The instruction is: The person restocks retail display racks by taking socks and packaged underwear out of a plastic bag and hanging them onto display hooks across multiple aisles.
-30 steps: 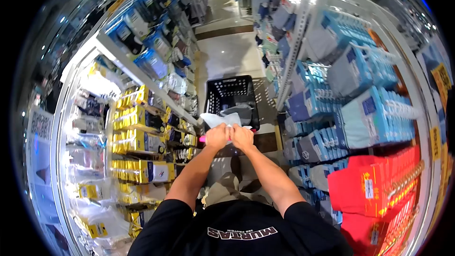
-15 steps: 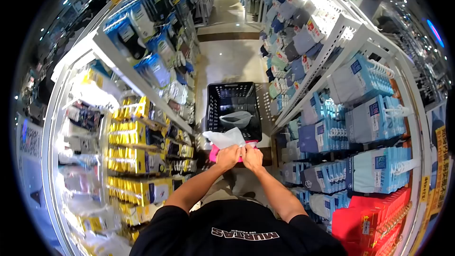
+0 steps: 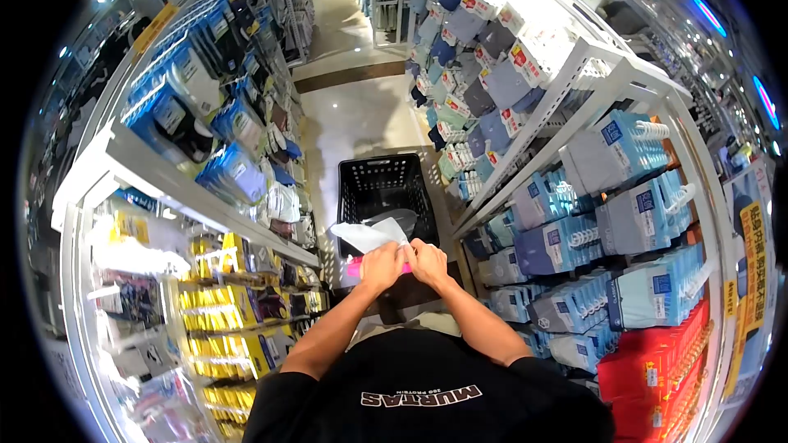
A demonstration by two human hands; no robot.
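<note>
My left hand [image 3: 384, 267] and my right hand [image 3: 428, 261] are side by side, fingers wrapped on a pink handle [image 3: 355, 267] at the near end of a black basket [image 3: 382, 174] with perforated walls. A thin white sheet [image 3: 368, 235], paper or plastic, sticks out from between my hands over the basket's near edge. I cannot tell which hand pinches it. A greyish, see-through item [image 3: 400, 218] lies inside the basket, partly hidden by the sheet.
Racks line both sides of a narrow aisle. Yellow packs [image 3: 217, 308] and blue packs [image 3: 238, 172] hang on the left. Light-blue packs [image 3: 636, 217] and red packs [image 3: 648, 369] hang on the right. The pale floor [image 3: 349, 115] runs ahead to a dark strip.
The view has turned slightly right; the aisle and basket now appear further left. My hands keep hold of the handle, and the white sheet still sticks out between them.
</note>
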